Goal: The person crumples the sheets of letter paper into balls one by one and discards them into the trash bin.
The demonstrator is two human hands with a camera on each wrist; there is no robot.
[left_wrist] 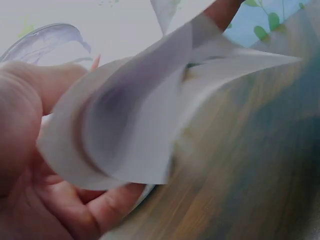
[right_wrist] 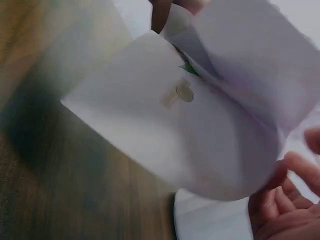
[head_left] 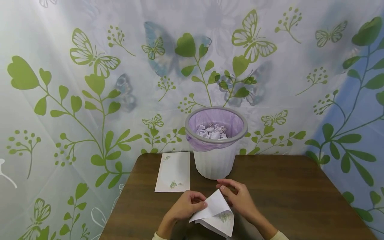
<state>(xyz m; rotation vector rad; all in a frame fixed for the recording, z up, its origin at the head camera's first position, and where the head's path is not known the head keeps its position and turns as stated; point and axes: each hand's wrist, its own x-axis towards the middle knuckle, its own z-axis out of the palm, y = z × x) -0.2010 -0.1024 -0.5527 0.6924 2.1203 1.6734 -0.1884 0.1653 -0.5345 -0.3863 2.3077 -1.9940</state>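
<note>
My left hand (head_left: 186, 205) holds the left side of a white paper sheet (head_left: 214, 204), thumb on top. The sheet is bent over, its plain side up and a printed green sprig showing on the lower part. In the left wrist view the paper (left_wrist: 135, 125) curls into a loose roll between thumb and fingers. My right hand (head_left: 240, 200) is at the sheet's right edge, its thumb and forefinger apart near the raised corner. The right wrist view shows the right fingers (right_wrist: 290, 205) just at the paper's edge, partly behind it.
A white bin (head_left: 214, 163) with a grey rim and purple liner stands at the table's back, with crumpled papers (head_left: 212, 131) inside. Left of it lies a flat printed sheet (head_left: 173, 171). The brown table (head_left: 288, 193) meets a patterned curtain (head_left: 135, 96) behind.
</note>
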